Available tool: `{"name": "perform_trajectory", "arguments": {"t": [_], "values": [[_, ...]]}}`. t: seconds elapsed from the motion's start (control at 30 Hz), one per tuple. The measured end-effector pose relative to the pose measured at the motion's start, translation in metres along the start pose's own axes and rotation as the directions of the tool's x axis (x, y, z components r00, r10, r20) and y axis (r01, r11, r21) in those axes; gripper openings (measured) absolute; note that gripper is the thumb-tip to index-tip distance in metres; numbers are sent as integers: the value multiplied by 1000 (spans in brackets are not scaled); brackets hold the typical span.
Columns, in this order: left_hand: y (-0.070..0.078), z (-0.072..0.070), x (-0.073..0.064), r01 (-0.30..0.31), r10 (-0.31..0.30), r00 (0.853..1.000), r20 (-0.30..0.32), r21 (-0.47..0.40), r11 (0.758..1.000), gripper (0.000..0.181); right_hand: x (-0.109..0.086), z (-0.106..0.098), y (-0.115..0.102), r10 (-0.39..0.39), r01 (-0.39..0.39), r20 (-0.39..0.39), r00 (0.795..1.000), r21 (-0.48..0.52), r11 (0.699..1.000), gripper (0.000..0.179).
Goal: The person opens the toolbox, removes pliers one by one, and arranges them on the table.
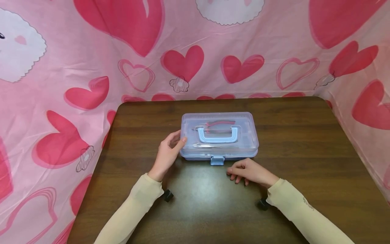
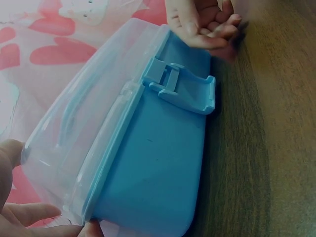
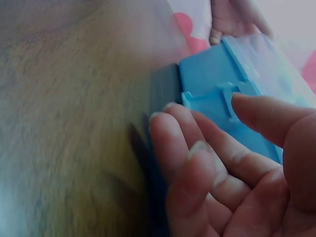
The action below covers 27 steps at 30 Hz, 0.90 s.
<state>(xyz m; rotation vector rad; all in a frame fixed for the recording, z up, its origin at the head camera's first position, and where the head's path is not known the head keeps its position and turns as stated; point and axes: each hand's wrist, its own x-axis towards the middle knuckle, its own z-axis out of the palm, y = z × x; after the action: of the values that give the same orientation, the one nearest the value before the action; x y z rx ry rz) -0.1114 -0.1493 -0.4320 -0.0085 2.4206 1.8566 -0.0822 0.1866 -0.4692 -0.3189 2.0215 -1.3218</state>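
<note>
A clear-lidded blue plastic toolbox (image 1: 218, 135) sits on the table. On top is a light-blue carry handle (image 1: 217, 139), and through the lid a red-handled tool (image 1: 220, 122), seemingly pliers, shows. My left hand (image 1: 168, 150) grips the toolbox's left end, thumb over the lid's edge and fingers at the side. The front latch (image 2: 180, 86) tilts outward from the blue base while the lid lies down on it. Close in front of the box, right of the latch, my right hand (image 1: 251, 171) hovers with loosely bent fingers (image 3: 168, 140), holding nothing.
The dark wooden table (image 1: 304, 152) extends around the box. A pink heart-patterned cloth (image 1: 213, 67) hangs behind and along both sides. Small black pieces (image 1: 168, 195) sit at both sleeve cuffs.
</note>
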Motion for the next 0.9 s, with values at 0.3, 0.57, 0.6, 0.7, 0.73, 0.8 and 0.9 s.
{"name": "perform_trajectory", "arguments": {"t": [0.3, 0.57, 0.6, 0.7, 0.73, 0.8, 0.9], "values": [[-1, 2, 0, 9, -9, 1000, -13, -10, 1000, 56, -25, -24, 5, -46, 46, 16, 999, -10, 999, 30], [-3, 1, 0, 26, -26, 999, -23, 17, 1000, 55, -47, -49, -1, -89, 88, -21, 996, -46, 995, 30], [-3, 1, 0, 26, -26, 999, -21, 20, 999, 56, -49, -52, -2, -86, 85, -32, 996, -42, 996, 30], [-3, 1, 0, 28, -28, 999, -16, 25, 999, 58, -56, -62, -4, -92, 89, -56, 994, -52, 995, 31], [-3, 1, 0, 27, -27, 1000, -15, 27, 999, 58, -57, -65, -5, -94, 91, -65, 993, -57, 994, 31], [-3, 0, 0, 28, -28, 1000, -14, 28, 999, 58, -61, -71, -6, -86, 78, -96, 992, -85, 993, 32], [-3, 0, 0, 28, -28, 1000, -9, 23, 999, 59, -66, -76, -8, -61, 38, -170, 984, -136, 990, 34]]}}
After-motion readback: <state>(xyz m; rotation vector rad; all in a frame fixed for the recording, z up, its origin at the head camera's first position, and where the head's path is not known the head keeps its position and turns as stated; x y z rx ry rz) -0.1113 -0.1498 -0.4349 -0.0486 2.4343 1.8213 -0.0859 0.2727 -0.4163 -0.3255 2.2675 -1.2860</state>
